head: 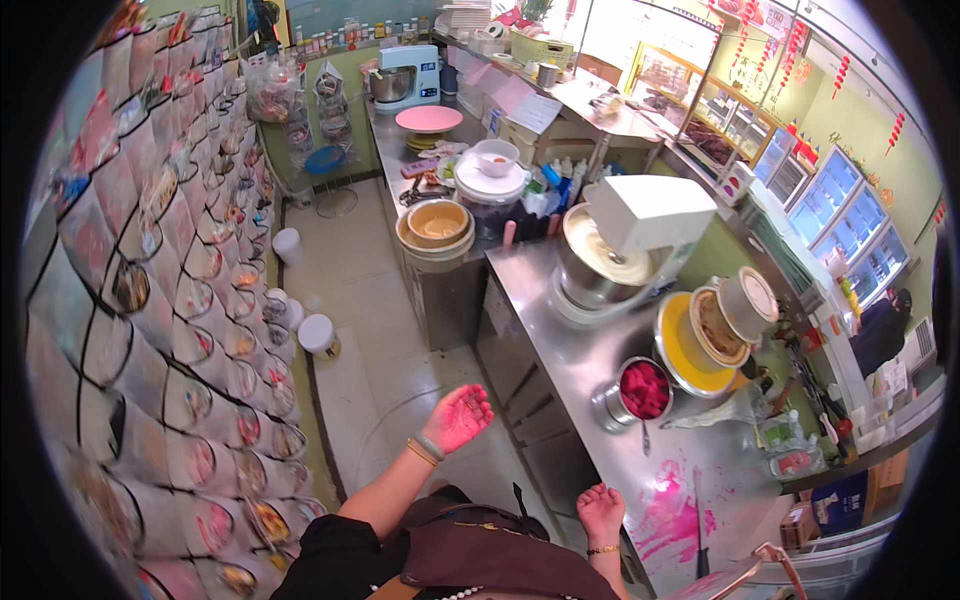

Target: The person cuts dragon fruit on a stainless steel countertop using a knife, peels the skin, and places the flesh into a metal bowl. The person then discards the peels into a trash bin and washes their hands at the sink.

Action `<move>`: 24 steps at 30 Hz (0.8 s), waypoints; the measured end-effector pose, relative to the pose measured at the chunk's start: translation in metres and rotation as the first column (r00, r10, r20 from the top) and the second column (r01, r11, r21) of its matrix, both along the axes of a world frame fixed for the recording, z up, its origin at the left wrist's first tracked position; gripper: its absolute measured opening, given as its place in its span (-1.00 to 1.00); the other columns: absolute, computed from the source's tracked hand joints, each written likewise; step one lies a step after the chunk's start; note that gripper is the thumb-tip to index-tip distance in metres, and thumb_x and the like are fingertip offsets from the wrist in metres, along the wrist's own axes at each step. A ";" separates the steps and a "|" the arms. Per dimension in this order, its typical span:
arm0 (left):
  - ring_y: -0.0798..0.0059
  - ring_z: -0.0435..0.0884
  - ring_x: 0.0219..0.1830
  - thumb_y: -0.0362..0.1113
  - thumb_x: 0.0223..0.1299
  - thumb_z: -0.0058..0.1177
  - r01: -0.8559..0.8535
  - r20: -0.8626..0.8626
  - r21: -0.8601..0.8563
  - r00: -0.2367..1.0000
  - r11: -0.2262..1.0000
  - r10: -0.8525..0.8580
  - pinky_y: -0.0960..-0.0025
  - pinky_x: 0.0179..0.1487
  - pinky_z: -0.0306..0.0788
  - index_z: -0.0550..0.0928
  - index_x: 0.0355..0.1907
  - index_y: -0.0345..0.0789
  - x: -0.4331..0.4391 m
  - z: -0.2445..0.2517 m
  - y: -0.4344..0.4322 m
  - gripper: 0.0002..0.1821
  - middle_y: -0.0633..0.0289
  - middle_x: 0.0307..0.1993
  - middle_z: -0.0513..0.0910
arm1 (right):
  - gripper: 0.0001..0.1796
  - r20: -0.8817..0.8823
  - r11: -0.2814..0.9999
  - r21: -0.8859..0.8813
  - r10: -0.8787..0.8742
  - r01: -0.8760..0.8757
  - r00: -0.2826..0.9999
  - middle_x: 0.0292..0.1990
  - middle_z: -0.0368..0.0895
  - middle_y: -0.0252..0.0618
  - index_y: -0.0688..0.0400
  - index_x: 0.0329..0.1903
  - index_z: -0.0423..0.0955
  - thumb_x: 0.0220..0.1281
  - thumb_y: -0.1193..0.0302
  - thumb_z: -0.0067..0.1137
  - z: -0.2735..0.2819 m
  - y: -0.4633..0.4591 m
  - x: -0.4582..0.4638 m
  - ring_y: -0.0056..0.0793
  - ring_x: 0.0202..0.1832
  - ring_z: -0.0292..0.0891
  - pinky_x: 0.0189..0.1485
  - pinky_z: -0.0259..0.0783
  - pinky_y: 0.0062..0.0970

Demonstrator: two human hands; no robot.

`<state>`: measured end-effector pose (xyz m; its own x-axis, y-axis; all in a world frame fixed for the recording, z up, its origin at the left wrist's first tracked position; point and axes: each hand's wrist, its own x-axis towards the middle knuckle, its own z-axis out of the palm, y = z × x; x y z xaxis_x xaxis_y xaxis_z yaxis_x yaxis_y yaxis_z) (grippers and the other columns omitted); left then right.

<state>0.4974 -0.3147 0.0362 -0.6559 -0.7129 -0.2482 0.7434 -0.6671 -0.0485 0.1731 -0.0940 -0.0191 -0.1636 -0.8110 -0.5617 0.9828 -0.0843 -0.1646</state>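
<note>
My left hand (456, 420) is held palm up over the floor, stained pink, with its fingers slightly curled and nothing in it. By the front edge of the steel counter (517, 274), my right hand (601, 514) is loosely curled, and no object shows in it. To its right, a long knife (699, 510) with a black handle lies beside a smear of pink juice (664, 517). Farther back stands a steel pot (611, 409) containing deep-pink fruit pieces (645, 388), apparently red dragon fruit. A metal utensil handle (646, 439) lies in front of it.
A stand mixer (652, 214) holds a bowl of whipped cream (600, 247). Stacked cake pans (720, 326) and a yellow round board (675, 345) stand near the fruit. White buckets (319, 335) line the floor under wall pockets (142, 300). Across the counter, a person (879, 334) is partly visible.
</note>
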 end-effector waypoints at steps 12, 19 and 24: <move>0.36 0.52 -0.16 -0.19 0.41 0.01 -0.341 -0.078 -0.256 0.940 0.905 0.332 0.29 0.09 0.40 0.63 -0.09 -0.37 0.162 0.077 -0.248 -0.73 0.21 -0.22 0.60 | -0.87 0.055 0.867 -0.437 0.293 -0.241 0.954 -0.46 0.20 -0.38 0.16 -0.24 0.39 0.24 0.37 0.02 0.045 -0.300 0.142 -0.48 -0.38 0.18 -0.27 0.19 -0.45; 0.38 0.45 -0.18 -0.18 0.44 -0.04 -0.434 -0.021 -0.291 0.894 0.853 0.447 0.28 0.08 0.37 0.58 -0.07 -0.40 0.242 0.102 -0.373 -0.71 0.20 -0.21 0.54 | -0.82 -0.015 0.802 -0.490 0.385 -0.342 0.923 -0.44 0.29 -0.33 0.15 -0.22 0.37 0.24 0.33 0.09 0.071 -0.460 0.188 -0.45 -0.39 0.20 -0.29 0.20 -0.45; 0.36 0.46 -0.16 -0.19 0.47 -0.07 -0.398 -0.047 -0.275 0.915 0.875 0.401 0.27 0.09 0.38 0.55 -0.05 -0.39 0.257 0.086 -0.495 -0.71 0.20 -0.20 0.54 | -0.81 -0.088 0.833 -0.471 0.283 -0.290 0.955 -0.43 0.34 -0.33 0.14 -0.22 0.37 0.24 0.34 0.12 0.076 -0.510 0.196 -0.46 -0.41 0.24 -0.34 0.20 -0.47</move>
